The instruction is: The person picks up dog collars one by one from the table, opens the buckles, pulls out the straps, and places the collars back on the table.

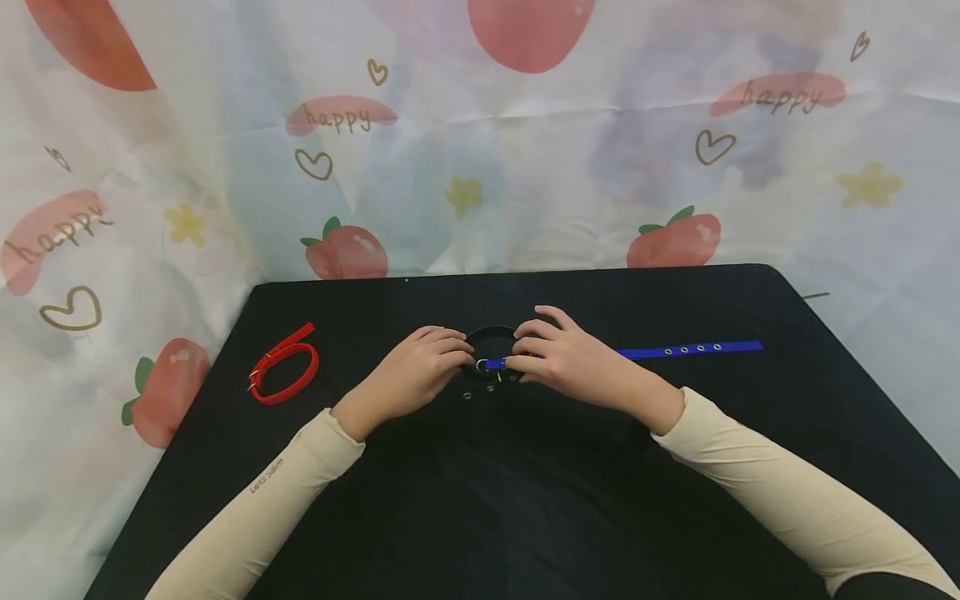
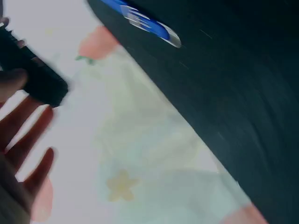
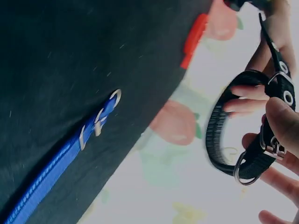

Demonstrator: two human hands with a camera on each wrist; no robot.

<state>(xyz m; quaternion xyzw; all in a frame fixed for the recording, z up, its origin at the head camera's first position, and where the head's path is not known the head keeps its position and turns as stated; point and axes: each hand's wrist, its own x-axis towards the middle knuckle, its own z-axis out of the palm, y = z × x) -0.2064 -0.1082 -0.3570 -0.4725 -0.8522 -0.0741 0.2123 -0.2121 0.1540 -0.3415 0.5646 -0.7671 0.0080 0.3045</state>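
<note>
A black collar (image 3: 219, 126) forms a loop between the two hands, its buckle (image 3: 273, 151), metal ring and eyelets showing in the right wrist view. My left hand (image 1: 408, 375) grips one side of it; in the left wrist view, a blurred dark piece of the strap (image 2: 42, 81) lies between thumb and fingers. My right hand (image 1: 573, 362) pinches the collar with thumb and fingers near the buckle. Below the hands, a blue collar (image 1: 690, 348) lies stretched out on the table, its metal fittings (image 3: 98, 122) toward the middle. The right hand hides part of it in the head view.
A red collar (image 1: 288, 392), coiled into a loop with its end sticking out, lies at the table's left. Black cloth covers the table (image 1: 480, 500). A printed fabric backdrop (image 1: 525, 167) rises behind the far edge and along the sides.
</note>
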